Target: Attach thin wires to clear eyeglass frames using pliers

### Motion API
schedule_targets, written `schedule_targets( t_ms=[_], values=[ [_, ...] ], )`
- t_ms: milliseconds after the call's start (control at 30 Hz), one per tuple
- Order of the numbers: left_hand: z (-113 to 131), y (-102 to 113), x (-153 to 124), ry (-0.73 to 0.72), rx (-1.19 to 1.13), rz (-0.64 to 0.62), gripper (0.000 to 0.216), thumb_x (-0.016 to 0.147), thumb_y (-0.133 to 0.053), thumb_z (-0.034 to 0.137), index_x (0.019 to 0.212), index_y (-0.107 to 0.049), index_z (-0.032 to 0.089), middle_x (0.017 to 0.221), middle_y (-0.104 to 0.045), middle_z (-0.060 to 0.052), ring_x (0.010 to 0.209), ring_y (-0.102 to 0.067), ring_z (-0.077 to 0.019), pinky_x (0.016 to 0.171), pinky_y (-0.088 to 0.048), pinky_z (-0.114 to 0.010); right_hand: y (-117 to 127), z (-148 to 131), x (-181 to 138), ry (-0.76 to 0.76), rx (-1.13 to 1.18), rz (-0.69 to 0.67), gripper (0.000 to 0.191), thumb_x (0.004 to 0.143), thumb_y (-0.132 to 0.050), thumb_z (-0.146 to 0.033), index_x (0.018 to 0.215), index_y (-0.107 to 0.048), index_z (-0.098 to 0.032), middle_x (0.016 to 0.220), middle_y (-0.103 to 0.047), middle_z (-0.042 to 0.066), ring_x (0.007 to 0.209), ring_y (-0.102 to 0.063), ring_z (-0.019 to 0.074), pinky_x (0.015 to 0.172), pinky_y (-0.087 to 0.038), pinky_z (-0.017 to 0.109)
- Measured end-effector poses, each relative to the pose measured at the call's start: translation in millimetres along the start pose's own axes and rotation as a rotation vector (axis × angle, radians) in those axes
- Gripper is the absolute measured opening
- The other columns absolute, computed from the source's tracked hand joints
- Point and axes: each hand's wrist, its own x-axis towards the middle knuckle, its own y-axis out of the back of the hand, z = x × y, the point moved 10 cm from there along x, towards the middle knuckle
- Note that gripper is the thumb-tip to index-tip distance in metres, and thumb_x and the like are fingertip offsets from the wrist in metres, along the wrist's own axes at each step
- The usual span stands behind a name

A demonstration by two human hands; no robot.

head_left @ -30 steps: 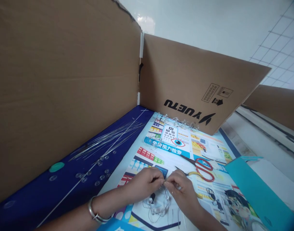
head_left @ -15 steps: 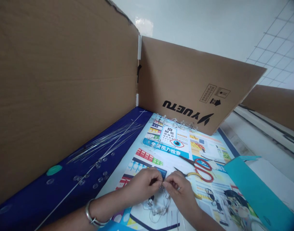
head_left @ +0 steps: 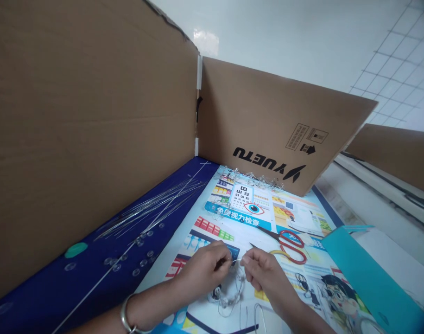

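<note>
My left hand (head_left: pixel 213 262) is closed in a pinch on a thin wire at the front of the printed sheet. Facing it, my right hand (head_left: pixel 263 269) pinches the same wire (head_left: pixel 236 260), and a short bright length shows between the two. Below the hands lies a loop of clear beads on wire (head_left: pixel 229 299), which seems to join the pinched wire. Loose wire ends (head_left: pixel 256 317) lie near my right wrist. Scissors with red handles (head_left: pixel 291 246) rest beyond my right hand, beside a yellow-handled tool (head_left: pixel 283 253) partly hidden by that hand.
Long thin wires (head_left: pixel 149 208) and several loose clear beads (head_left: pixel 142 239) lie on the dark blue surface at left, near a green disc (head_left: pixel 76 250). More beaded wire (head_left: pixel 263 181) sits by the cardboard panel (head_left: pixel 267 111). A teal box (head_left: pixel 371 273) stands at right.
My hands have moved slightly apart, the right one shifting to the right. A stretch of wire now shows between the fingertips. The view has shifted a little.
</note>
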Motion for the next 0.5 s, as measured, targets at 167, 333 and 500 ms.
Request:
schedule_targets(
  t_ms=[167, 333, 500],
  values=[
    [1.9, 1.0, -0.3, -0.01, 0.028, 0.012, 0.015, 0.076, -0.044, 0.007, 0.067, -0.052, 0.017, 0.068, -0.053, 0.0, 0.067, -0.051, -0.0132, 0.059, -0.034, -0.021, -3.9, 2.5, -0.8, -0.024, 0.031, -0.009, 0.033, 0.077, -0.055, -0.05, 0.073, -0.048, -0.018, 0.053, -0.051, -0.005, 0.038, -0.034, 0.0048, 0.039, -0.02, 0.019],
    [2.9, 1.3, -0.5, 0.002, 0.053, 0.033, 0.015, 0.075, -0.045, 0.007, 0.065, -0.05, 0.016, 0.067, -0.052, 0.0, 0.065, -0.05, -0.0134, 0.058, -0.034, -0.021, -2.5, 6.4, 1.0, 0.012, 0.035, 0.087, 0.031, 0.078, -0.055, -0.047, 0.071, -0.047, -0.018, 0.054, -0.051, -0.005, 0.037, -0.035, 0.0049, 0.038, -0.021, 0.019],
    [-1.1, -3.7, -3.1, 0.045, 0.072, 0.052, 0.015, 0.075, -0.044, 0.008, 0.064, -0.048, 0.017, 0.068, -0.053, -0.001, 0.065, -0.05, -0.0142, 0.059, -0.035, -0.023, -2.6, 5.9, 1.2, 0.072, -0.002, 0.189, 0.028, 0.079, -0.052, -0.046, 0.071, -0.046, -0.019, 0.053, -0.048, -0.006, 0.04, -0.036, 0.0066, 0.04, -0.027, 0.02]
  ],
)
